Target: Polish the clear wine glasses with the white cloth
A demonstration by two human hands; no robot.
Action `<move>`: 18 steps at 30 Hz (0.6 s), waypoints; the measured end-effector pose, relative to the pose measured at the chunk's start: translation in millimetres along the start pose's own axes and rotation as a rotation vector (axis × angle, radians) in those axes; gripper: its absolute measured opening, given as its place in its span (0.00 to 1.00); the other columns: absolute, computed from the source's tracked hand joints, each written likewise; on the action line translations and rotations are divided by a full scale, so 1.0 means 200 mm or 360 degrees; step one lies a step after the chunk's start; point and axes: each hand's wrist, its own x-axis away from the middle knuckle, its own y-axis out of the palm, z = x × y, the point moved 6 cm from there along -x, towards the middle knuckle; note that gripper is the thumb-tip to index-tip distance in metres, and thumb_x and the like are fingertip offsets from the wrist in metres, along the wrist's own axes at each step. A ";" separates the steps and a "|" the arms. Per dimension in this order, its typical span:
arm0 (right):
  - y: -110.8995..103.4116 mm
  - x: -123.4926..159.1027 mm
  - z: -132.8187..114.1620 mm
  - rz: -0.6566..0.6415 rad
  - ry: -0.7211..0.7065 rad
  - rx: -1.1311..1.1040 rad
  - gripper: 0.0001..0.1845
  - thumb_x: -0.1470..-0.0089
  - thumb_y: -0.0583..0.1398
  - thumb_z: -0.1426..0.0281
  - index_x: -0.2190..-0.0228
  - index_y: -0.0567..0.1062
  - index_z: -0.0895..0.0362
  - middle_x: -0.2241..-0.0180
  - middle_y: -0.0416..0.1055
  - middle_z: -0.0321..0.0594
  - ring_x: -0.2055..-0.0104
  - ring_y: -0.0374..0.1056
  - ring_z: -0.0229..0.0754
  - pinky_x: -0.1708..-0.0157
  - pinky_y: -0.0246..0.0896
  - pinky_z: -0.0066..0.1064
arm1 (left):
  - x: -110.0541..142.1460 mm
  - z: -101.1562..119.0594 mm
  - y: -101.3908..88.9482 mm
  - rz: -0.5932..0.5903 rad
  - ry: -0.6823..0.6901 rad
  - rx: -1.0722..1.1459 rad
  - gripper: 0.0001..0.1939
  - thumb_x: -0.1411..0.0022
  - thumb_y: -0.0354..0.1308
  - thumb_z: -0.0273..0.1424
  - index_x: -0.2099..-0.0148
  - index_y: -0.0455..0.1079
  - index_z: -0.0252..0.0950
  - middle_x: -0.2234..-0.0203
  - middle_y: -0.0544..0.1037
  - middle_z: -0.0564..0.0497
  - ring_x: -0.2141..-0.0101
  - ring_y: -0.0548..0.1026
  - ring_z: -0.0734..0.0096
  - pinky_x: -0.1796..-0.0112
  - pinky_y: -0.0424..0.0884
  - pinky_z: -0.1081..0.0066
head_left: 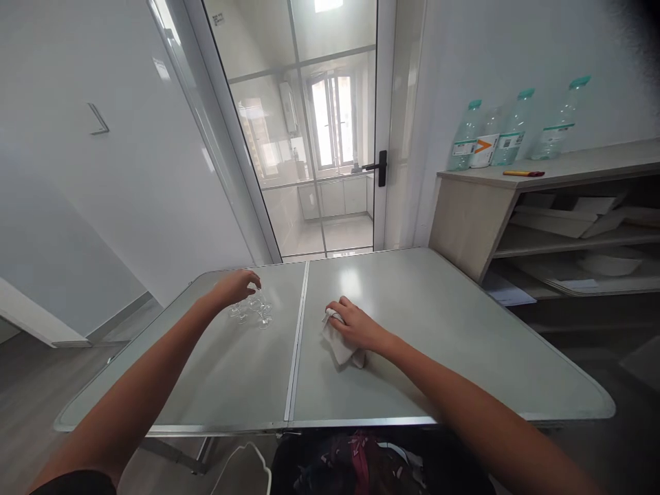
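My left hand (234, 286) reaches over a small cluster of clear glasses (251, 311) on the left half of the grey folding table (438, 344). Its fingers curl down onto the top of one glass. My right hand (355, 324) rests on a white cloth (337, 344) just right of the table's centre seam, fingers closed over the cloth and pressing it to the tabletop. The two hands are about a forearm's width apart.
A wooden shelf unit (474, 220) stands at the right, with several plastic water bottles (515, 127) and a marker (523, 173) on top. A glass door (309, 137) is behind the table. A white chair back (242, 471) shows below the near edge.
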 end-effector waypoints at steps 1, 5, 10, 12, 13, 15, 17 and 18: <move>-0.01 -0.01 0.02 0.0035 0.0041 -0.0056 0.10 0.34 0.52 0.65 0.57 0.71 0.53 0.61 0.65 0.38 0.63 0.64 0.40 0.59 0.60 0.32 | 0.02 0.00 -0.01 0.0017 0.0001 -0.0026 0.13 0.43 0.61 0.31 0.56 0.81 0.45 0.47 0.80 0.49 0.55 0.79 0.59 0.57 0.70 0.68; -0.07 -0.04 0.10 0.0244 0.0326 -0.0530 0.13 0.38 0.53 0.62 0.72 0.66 0.55 0.72 0.64 0.34 0.67 0.61 0.40 0.65 0.56 0.30 | 0.13 0.00 -0.12 0.0262 -0.0195 -0.0060 0.22 0.40 0.58 0.30 0.43 0.75 0.42 0.46 0.79 0.46 0.55 0.79 0.54 0.56 0.72 0.63; -0.12 -0.03 0.08 0.0255 0.0439 -0.1539 0.19 0.42 0.58 0.51 0.67 0.67 0.55 0.70 0.65 0.34 0.69 0.62 0.39 0.70 0.56 0.27 | 0.20 0.34 -0.05 0.0435 -0.0115 0.0840 0.23 0.34 0.56 0.46 0.44 0.74 0.39 0.56 0.83 0.43 0.57 0.81 0.54 0.54 0.74 0.60; -0.12 -0.02 0.04 0.0197 0.0404 -0.1665 0.21 0.44 0.60 0.49 0.65 0.67 0.55 0.69 0.66 0.34 0.69 0.62 0.39 0.70 0.57 0.27 | 0.15 0.58 0.12 0.0223 0.0059 0.1328 0.29 0.39 0.61 0.50 0.42 0.72 0.39 0.50 0.80 0.41 0.55 0.80 0.55 0.55 0.75 0.62; -0.11 -0.02 0.02 0.0156 0.0391 -0.1672 0.22 0.45 0.60 0.48 0.64 0.68 0.55 0.69 0.66 0.34 0.69 0.63 0.39 0.70 0.57 0.26 | 0.12 0.70 0.21 0.0102 0.0121 0.1536 0.30 0.42 0.64 0.50 0.43 0.73 0.38 0.51 0.80 0.40 0.56 0.80 0.55 0.57 0.75 0.63; -0.11 -0.02 0.01 0.0077 0.0361 -0.1653 0.25 0.44 0.59 0.46 0.61 0.69 0.54 0.68 0.67 0.34 0.68 0.63 0.39 0.70 0.58 0.27 | 0.04 0.90 0.35 -0.0121 0.0285 0.1824 0.26 0.44 0.67 0.49 0.51 0.77 0.36 0.59 0.82 0.43 0.61 0.80 0.58 0.62 0.74 0.66; -0.14 -0.03 0.03 0.0088 0.0326 -0.1597 0.26 0.44 0.57 0.44 0.58 0.70 0.54 0.68 0.68 0.34 0.68 0.63 0.38 0.70 0.59 0.27 | -0.04 0.98 0.42 -0.0113 0.0399 0.1962 0.21 0.45 0.68 0.49 0.63 0.78 0.34 0.70 0.79 0.49 0.68 0.77 0.63 0.66 0.71 0.69; -0.16 -0.03 0.06 0.0137 0.0313 -0.1530 0.26 0.44 0.58 0.45 0.58 0.71 0.54 0.68 0.68 0.34 0.68 0.63 0.38 0.70 0.59 0.27 | -0.08 0.97 0.43 -0.0004 0.0377 0.2027 0.21 0.46 0.68 0.49 0.66 0.77 0.34 0.73 0.77 0.51 0.70 0.74 0.66 0.68 0.69 0.71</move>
